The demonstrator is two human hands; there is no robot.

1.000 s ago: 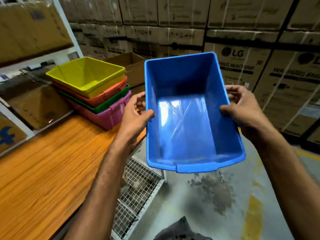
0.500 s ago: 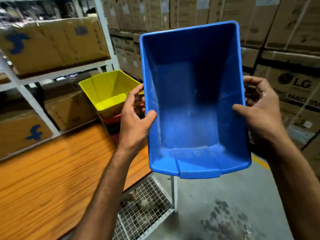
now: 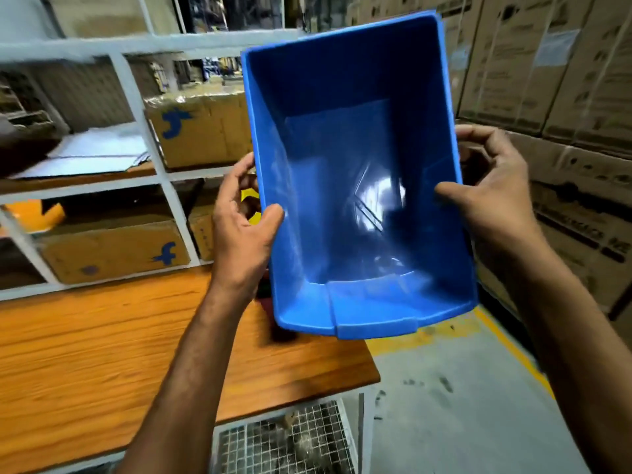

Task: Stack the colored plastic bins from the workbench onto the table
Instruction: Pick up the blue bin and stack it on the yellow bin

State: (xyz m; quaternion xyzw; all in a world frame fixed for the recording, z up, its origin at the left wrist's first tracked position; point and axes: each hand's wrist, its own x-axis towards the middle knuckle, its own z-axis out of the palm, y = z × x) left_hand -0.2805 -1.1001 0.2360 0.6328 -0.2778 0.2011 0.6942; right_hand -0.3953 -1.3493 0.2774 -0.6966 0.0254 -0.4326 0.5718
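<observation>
An empty blue plastic bin point(image 3: 355, 159) fills the middle of the view, held in the air and tilted so its open inside faces me. My left hand point(image 3: 241, 234) grips its left rim, thumb inside the wall. My right hand point(image 3: 492, 196) grips the right rim the same way. The bin hangs over the far right corner of the wooden table point(image 3: 102, 354). Only a sliver of the yellow bin point(image 3: 252, 204) shows between my left fingers and the blue bin; the rest of the stack is hidden behind them.
A white metal shelf rack point(image 3: 160, 172) with cardboard boxes point(image 3: 113, 251) stands behind the table. Tall stacked cartons point(image 3: 564, 97) line the right side. A wire mesh shelf point(image 3: 284, 439) sits under the table, with grey concrete floor point(image 3: 461, 405) and a yellow line on the right.
The blue bin has risen and moved left, over the table's corner, covering the stacked bins. My view has swung left toward the shelf rack. Both hands keep their grip.
</observation>
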